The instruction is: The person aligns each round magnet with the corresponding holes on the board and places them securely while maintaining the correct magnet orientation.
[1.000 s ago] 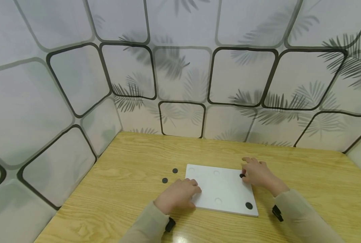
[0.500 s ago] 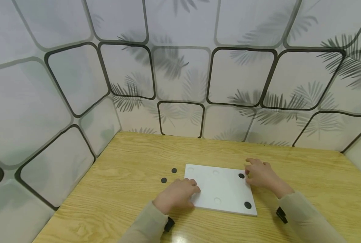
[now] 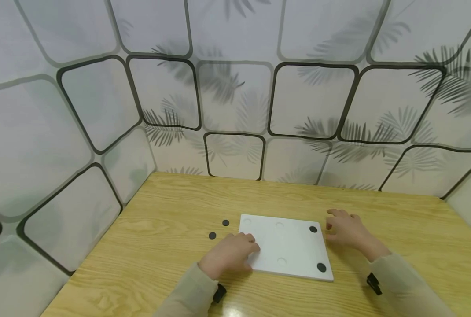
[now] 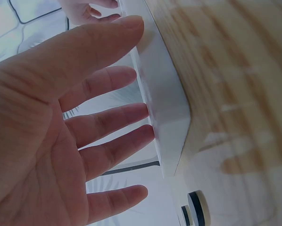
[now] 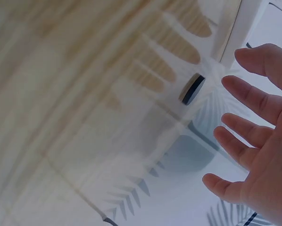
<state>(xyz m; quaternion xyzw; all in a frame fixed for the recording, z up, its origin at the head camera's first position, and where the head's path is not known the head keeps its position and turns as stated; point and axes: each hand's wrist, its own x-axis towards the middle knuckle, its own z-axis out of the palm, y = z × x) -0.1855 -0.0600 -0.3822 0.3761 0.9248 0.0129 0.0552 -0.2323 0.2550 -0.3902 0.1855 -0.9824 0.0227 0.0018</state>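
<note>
A white rectangular board (image 3: 288,246) with shallow round recesses lies on the table. Two black discs sit in its right-hand recesses: the far disc (image 3: 313,229) and the near disc (image 3: 321,267). My left hand (image 3: 232,254) rests over the board's left end, covering its near-left corner; in the left wrist view its fingertips (image 4: 145,133) are at the board's edge. Just off the far right side hovers my right hand (image 3: 348,231), fingers spread and loosely bent, holding nothing. In the right wrist view another black-topped disc (image 5: 193,89) lies on the table near those fingers.
Left of the board, two loose black discs lie on the wooden table (image 3: 172,246), one disc (image 3: 226,223) farther back and one disc (image 3: 212,235) nearer. Patterned fabric walls (image 3: 235,110) bound the table behind and at the left.
My right hand has let go of the far-right disc, which now sits in its recess, and has drawn away to the right. My left hand has kept its place on the board.
</note>
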